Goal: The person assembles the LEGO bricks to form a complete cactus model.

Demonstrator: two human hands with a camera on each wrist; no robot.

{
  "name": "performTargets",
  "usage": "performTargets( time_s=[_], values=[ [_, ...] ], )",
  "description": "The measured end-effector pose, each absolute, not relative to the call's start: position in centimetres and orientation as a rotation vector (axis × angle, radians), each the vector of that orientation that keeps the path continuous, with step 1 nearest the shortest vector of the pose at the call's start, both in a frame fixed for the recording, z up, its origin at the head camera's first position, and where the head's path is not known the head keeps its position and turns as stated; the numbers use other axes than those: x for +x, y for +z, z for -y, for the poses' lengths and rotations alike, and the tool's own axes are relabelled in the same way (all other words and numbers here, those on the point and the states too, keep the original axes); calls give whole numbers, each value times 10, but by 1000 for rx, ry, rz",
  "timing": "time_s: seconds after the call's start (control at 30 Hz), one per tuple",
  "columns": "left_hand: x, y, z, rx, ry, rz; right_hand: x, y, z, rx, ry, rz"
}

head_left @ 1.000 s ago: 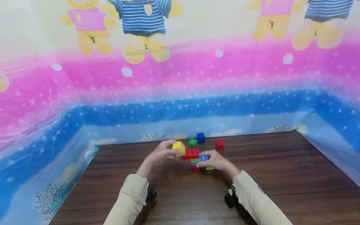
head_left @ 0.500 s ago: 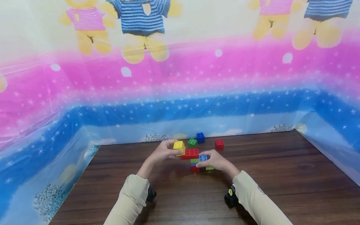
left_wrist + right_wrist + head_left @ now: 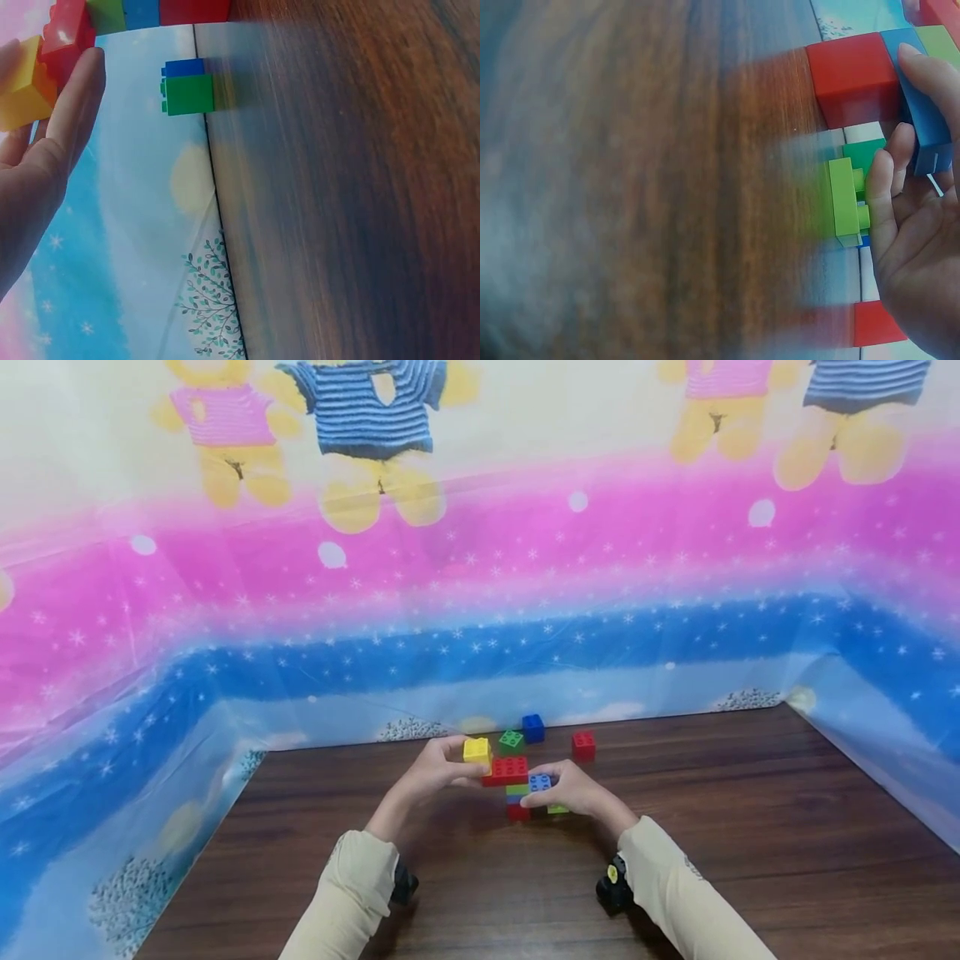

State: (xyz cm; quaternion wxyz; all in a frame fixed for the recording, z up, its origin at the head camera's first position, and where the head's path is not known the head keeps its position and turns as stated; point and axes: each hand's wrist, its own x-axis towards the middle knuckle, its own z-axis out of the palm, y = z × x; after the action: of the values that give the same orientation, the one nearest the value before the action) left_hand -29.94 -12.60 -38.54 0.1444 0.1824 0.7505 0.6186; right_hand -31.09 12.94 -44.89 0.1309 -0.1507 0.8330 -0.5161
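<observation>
My left hand (image 3: 435, 772) pinches a yellow toy brick (image 3: 476, 752) at the left end of a long red brick (image 3: 508, 768). In the left wrist view the yellow brick (image 3: 28, 86) sits against the studded side of that red brick (image 3: 69, 36), and one finger reaches along the red brick's underside. The red brick tops a stack and juts out to the left over a lime layer (image 3: 517, 790), a blue brick (image 3: 540, 782) and a red bottom brick (image 3: 517, 812). My right hand (image 3: 577, 789) grips the blue brick, its thumb on the near side.
Behind the stack stand a green brick (image 3: 512, 742) and a dark blue brick (image 3: 533, 727). A small red brick (image 3: 583, 745) is at the back right. A low lime brick (image 3: 844, 199) lies by my right fingers. A printed cloth (image 3: 480, 685) borders the wooden table (image 3: 750, 827).
The yellow brick has turned from tilted to more level and settled lower at the red brick's left end. My right hand keeps its grip on the stack.
</observation>
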Motion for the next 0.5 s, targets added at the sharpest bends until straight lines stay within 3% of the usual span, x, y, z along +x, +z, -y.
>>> performTargets(
  time_s=[0.5],
  values=[
    [-300,-385,122,488,1790,-2166,-311,-449,-130,-476,-1472,-2445]
  ],
)
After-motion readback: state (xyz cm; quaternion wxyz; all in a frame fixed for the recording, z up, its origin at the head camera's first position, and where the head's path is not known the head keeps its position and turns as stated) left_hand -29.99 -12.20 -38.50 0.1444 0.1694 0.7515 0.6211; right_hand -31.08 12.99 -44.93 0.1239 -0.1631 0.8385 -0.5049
